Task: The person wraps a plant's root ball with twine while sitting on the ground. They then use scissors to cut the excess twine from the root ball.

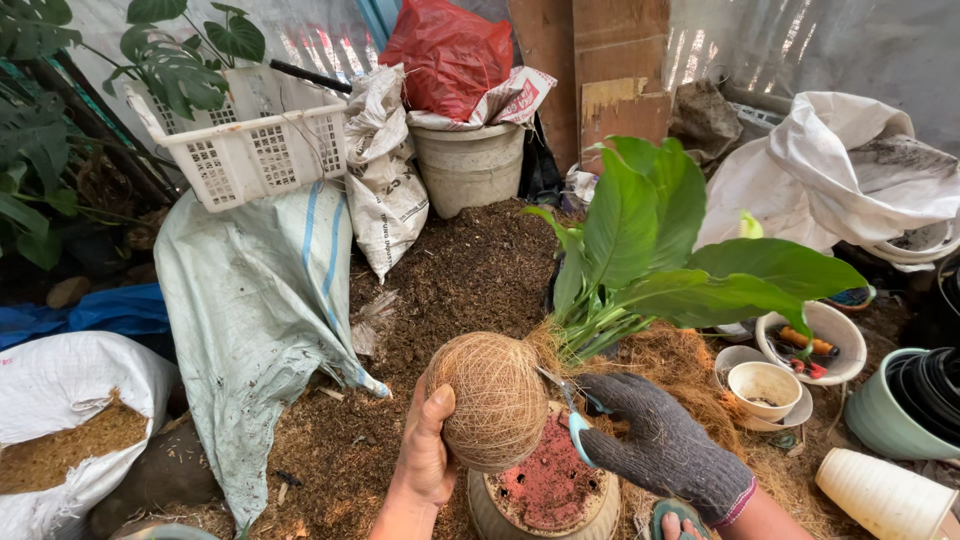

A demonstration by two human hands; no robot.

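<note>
Holding the fibre ball (495,402) over the pot (545,492), we cup it with the bare left hand (428,450), fingers wrapped round its side. The gloved right hand (660,445) grips scissors (572,412) at the neck where the plant (650,250) leaves the ball. To do this well, we judge, keep the ball steady, point the blades away from the stems, and snip only loose fibre.

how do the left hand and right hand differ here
The left hand is bare; the right hand wears a dark knit glove. The left hand cups the round fibre-wrapped root ball from the side; the right hand holds small scissors against it. Both work at the same plant.
</note>
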